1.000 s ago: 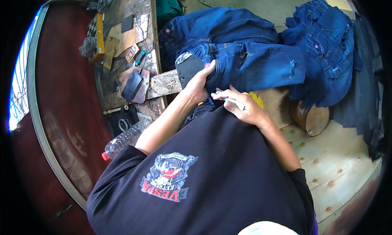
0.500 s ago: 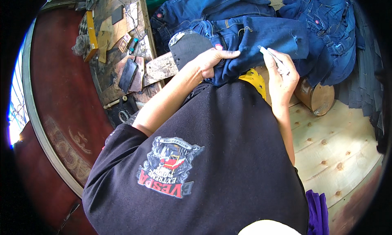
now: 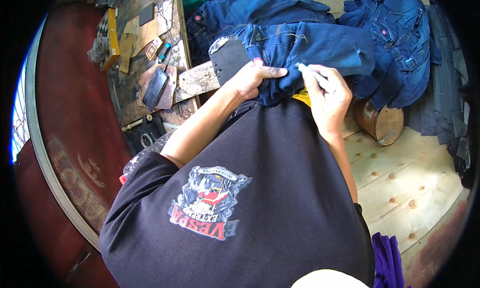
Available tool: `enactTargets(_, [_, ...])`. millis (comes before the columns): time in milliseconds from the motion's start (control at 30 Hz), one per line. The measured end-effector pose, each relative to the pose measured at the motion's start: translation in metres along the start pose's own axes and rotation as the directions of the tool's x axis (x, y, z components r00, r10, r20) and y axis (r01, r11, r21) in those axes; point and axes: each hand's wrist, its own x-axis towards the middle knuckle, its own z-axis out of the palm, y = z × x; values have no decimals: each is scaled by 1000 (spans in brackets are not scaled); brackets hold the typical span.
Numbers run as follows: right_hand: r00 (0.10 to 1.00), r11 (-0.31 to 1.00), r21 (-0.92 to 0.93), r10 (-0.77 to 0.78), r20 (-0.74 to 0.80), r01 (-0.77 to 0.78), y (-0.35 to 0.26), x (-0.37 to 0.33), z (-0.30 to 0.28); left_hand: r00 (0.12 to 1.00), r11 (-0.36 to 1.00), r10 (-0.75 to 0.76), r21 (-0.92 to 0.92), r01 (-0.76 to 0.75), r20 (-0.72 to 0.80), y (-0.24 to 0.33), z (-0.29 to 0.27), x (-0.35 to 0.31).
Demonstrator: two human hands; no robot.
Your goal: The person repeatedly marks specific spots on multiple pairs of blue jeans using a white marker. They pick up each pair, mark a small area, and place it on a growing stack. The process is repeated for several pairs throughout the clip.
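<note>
A pair of blue jeans point(image 3: 340, 43) lies across my lap, with loose thread ends on the denim. My left hand point(image 3: 252, 79) is closed on the near part of the jeans, its thumb stretched over the fabric. In my right hand point(image 3: 327, 95) is a slim pale stick-like tool point(image 3: 303, 68), pinched between the fingers. Its tip is at the denim, just right of my left thumb; I cannot make out its exact kind. Beside my left hand is a dark grey flat pad point(image 3: 228, 62) with a patterned end.
More jeans point(image 3: 400, 28) are heaped at the far right, near a round brown tub point(image 3: 389, 125). To the left stands a worn wooden table point(image 3: 127, 83) bearing a phone point(image 3: 155, 89), a yellow-edged box point(image 3: 111, 40) and scraps. Dark grey cloth strips point(image 3: 445, 88) hang along the right.
My right hand has moved left, bringing the pale tool's tip close to my left thumb on the denim. My left hand has shifted slightly left, still gripping the jeans.
</note>
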Motion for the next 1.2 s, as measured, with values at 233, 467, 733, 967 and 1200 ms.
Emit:
enactTargets(233, [998,1000,-2,-18,-55,18,-2,-6,5,997,999,29,-20,-28,74,0,-2,-2])
enactTargets(467, [988,998,-44,39,-149,-46,3,-7,4,995,998,49,-30,-47,88,0,0,-6])
enactTargets(733, [972,985,67,169,-166,-160,7,-4,2,996,999,34,-31,-32,79,2,1,-9])
enactTargets(967, [981,987,-18,155,-119,-158,25,-3,-7,999,1000,10,17,-10,-37,12,5,-6])
enactTargets(1200, [985,995,-28,86,-150,-91,2,28,-22,998,994,19,-105,-25,-59,21,2,-9])
